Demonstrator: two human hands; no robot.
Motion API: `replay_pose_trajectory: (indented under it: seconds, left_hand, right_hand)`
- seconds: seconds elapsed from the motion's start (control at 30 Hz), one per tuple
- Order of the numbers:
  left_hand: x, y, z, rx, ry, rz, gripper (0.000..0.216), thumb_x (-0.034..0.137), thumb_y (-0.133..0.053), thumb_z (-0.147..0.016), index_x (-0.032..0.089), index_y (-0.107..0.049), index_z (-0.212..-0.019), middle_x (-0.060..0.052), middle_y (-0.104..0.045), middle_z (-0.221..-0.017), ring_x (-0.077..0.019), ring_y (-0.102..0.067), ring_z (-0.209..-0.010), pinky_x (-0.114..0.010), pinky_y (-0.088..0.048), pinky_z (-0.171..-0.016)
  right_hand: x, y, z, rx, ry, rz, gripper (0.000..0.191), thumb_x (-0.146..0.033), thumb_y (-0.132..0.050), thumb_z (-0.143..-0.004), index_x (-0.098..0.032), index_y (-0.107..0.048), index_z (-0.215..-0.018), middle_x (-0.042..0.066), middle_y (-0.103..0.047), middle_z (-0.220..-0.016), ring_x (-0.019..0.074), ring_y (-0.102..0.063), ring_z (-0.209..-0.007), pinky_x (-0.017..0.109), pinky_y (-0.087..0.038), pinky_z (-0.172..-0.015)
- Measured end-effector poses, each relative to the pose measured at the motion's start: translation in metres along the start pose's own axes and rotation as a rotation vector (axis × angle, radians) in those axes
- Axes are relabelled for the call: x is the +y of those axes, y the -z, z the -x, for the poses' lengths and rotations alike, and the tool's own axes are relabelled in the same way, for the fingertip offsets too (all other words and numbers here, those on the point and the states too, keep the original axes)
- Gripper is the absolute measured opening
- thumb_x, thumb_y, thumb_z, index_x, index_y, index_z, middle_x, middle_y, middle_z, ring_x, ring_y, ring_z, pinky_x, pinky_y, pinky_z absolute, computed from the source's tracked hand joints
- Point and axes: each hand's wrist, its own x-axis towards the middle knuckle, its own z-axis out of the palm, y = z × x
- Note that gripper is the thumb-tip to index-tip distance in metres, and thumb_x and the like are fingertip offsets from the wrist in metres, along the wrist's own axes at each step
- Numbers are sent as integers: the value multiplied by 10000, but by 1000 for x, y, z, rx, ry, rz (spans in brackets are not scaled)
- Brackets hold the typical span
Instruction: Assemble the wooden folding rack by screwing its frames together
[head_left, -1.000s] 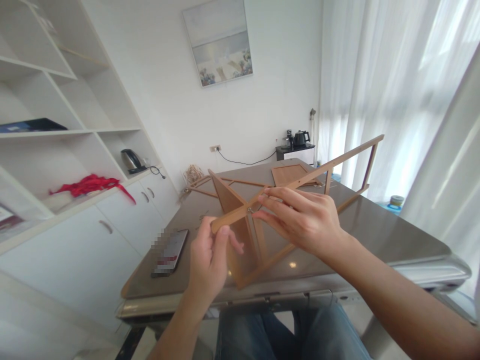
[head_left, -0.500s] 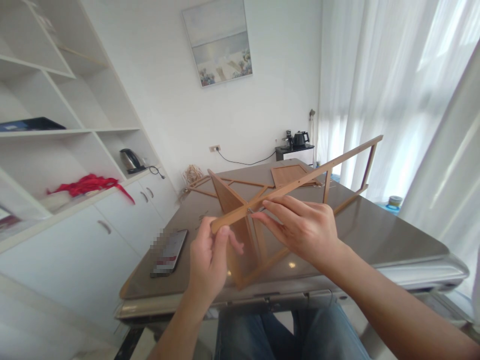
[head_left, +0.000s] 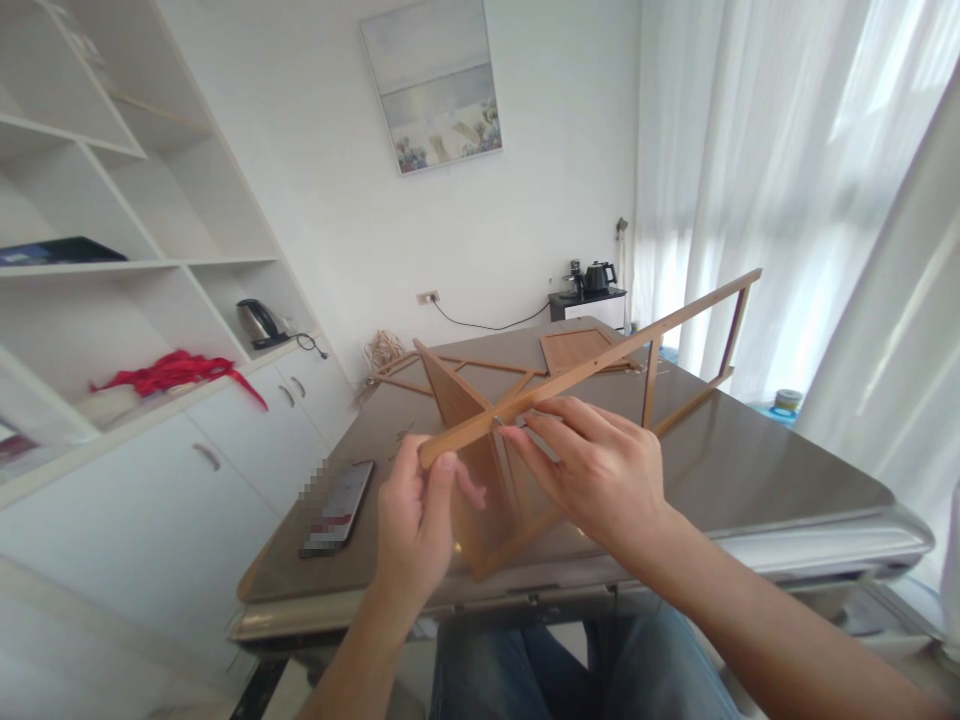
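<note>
A wooden frame of slats [head_left: 675, 330] stands tilted on the grey table [head_left: 750, 470], joined to an upright wooden panel [head_left: 457, 400]. My left hand [head_left: 416, 520] is closed round the near end of the frame's top slat. My right hand [head_left: 592, 465] pinches a small metal fastener [head_left: 499, 422] at the joint where slat and panel meet.
A phone [head_left: 337, 505] lies on the table at the left. More wooden parts [head_left: 577, 350] lie at the far end. White cabinets and shelves [head_left: 150, 400] with a kettle [head_left: 255, 322] and red cloth [head_left: 172, 370] stand to the left. Curtains hang on the right.
My right hand has slid slightly down and left along the slat, its fingers working at the joint. The left hand and the frame have stayed almost still.
</note>
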Motion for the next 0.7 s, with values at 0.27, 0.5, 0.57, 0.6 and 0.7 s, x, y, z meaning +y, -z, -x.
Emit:
replay_pose_trajectory:
  seconds: [0.27,0.5,0.57,0.6,0.7]
  left_hand:
    - [1,-1,-1,20,-5,-11,260,449,-512,-1066,215,-568,-966,6,-666,-694,-173,-693,-666,-311,-614,-727]
    - [-1,0,-1,-6,-9,18,236,415,-516,-1077,217,-559,-957,16,-667,-731,-155,-684,-688,-308,-596,-747]
    - [0,0,-1,-6,-13,17,237,416,-517,-1077,216,-560,-959,18,-666,-730,-154,-680,-683,-306,-588,-740]
    - [0,0,-1,-5,-15,14,244,419,-516,-1077,215,-560,-950,17,-666,-727,-156,-681,-684,-305,-584,-737]
    - [0,0,-1,-3,-13,-3,267,434,-511,-1076,214,-559,-933,9,-676,-724,-169,-691,-700,-300,-567,-718]
  right_hand:
    - [-11,-4,4,-98,-193,-138,436,-397,-626,-1029,-201,-654,-641,-13,-617,-556,103,-569,-493,282,-268,-481]
    - [-18,-8,2,-141,-300,-317,452,-349,-647,-999,-203,-572,-578,-40,-594,-484,91,-557,-433,238,-321,-478]
    - [-20,-10,4,-103,-329,-339,293,-344,-686,-977,-214,-663,-716,-55,-665,-538,99,-618,-451,216,-379,-485]
    - [-21,-11,7,-82,-339,-342,205,-344,-698,-972,-219,-691,-810,-63,-696,-572,103,-642,-462,208,-408,-492]
    - [-25,-15,16,-31,-292,-321,114,-320,-684,-992,-226,-688,-1056,-69,-750,-663,105,-691,-508,196,-449,-489]
